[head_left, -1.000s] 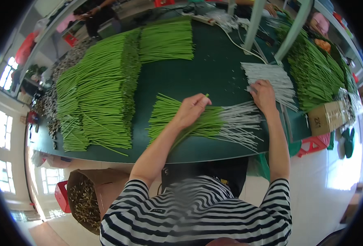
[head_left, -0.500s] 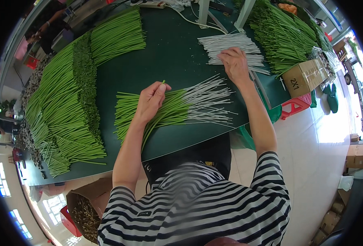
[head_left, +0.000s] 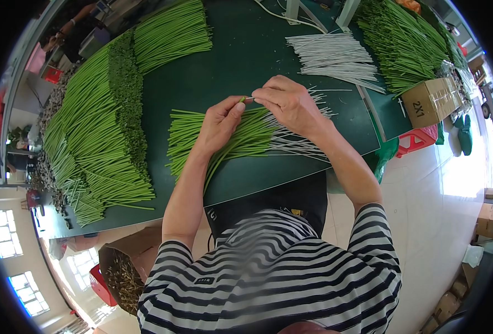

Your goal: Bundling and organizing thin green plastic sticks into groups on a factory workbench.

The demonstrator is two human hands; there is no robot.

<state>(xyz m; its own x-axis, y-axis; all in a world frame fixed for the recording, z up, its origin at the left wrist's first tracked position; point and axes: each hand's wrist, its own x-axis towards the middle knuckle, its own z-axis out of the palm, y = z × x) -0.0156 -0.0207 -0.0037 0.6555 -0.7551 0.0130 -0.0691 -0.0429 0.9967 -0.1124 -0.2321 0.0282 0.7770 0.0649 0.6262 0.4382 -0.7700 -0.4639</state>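
Note:
My left hand (head_left: 221, 127) pinches a green artificial stem, its end (head_left: 243, 99) showing between thumb and forefinger. Right beside it, my right hand (head_left: 292, 107) grips a thin white wire (head_left: 334, 90) whose near tip meets the stem's end; whether it has entered the stem I cannot make out. Beneath both hands lies a spread of green stems (head_left: 188, 136) with white wires (head_left: 299, 146) sticking out of their right ends. A bundle of loose white wires (head_left: 332, 55) rests farther back on the right.
Large heaps of green stems (head_left: 85, 117) cover the left of the dark green table (head_left: 174, 94). Another green heap (head_left: 402, 47) lies at the back right, by a cardboard box (head_left: 432, 103) on a red stool (head_left: 410, 143). A metal post (head_left: 346, 14) stands at the back.
My right hand has come from the white wire bundle leftward to my left hand, bringing a white wire. The left hand still holds the green stem. The whole view has shifted slightly.

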